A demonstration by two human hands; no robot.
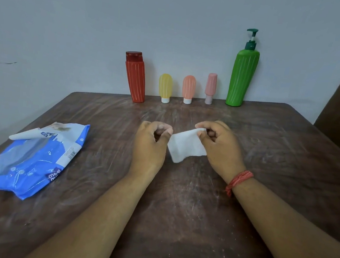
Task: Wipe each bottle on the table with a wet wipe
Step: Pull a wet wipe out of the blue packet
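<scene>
While both hands' fingers pinch it, wet wipe stretched between them, above table.

Green bottle, seemingly pale-striped.

The table looks like dark wood, matt and streaked with pale scuffs. The wet-wipe pack is glossy, crinkled blue plastic film. The wipe is soft white matt cloth. The five bottles look like smooth plastic, the green pump bottle slightly shiny.
</scene>
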